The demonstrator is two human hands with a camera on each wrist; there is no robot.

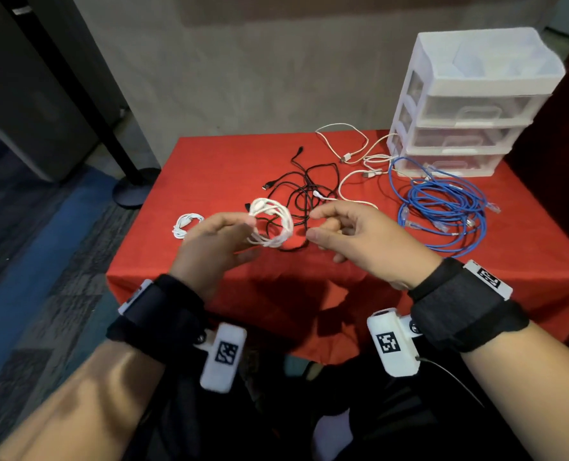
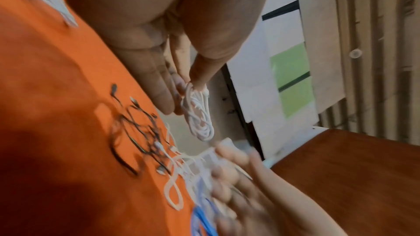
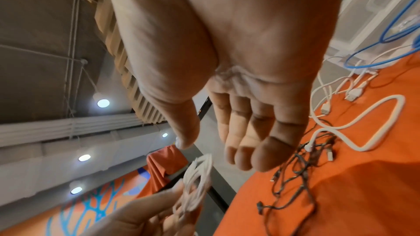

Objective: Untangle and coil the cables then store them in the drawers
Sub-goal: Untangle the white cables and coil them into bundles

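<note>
Left hand (image 1: 215,241): fingers pinch the coiled white cable (image 1: 271,224) at one side of its loops, holding it up above the counter.
Right hand (image 1: 349,232): empty; fingers loosely curled and released, just beside the coil without touching it.
Small white bundle (image 1: 187,224): lies coiled on the red-cloth-covered counter (image 1: 309,274), left of the held coil.
Black cables (image 1: 304,188): a loose tangle on the cloth beyond the hands, a white plug end lying across it.
Cream-white cables (image 1: 349,151): strewn uncoiled between the black tangle and the drawers.
Blue network cable (image 1: 442,211): rough, sprawling loops at the right, reaching the foot of the drawers.
White plastic three-drawer unit (image 1: 469,104): far right corner; all three clear drawers appear closed.
Progress: early, by judgement. Two white cables appear coiled, none visibly stored; the black, cream-white and blue cables remain to be untangled, wound and put away.
</note>
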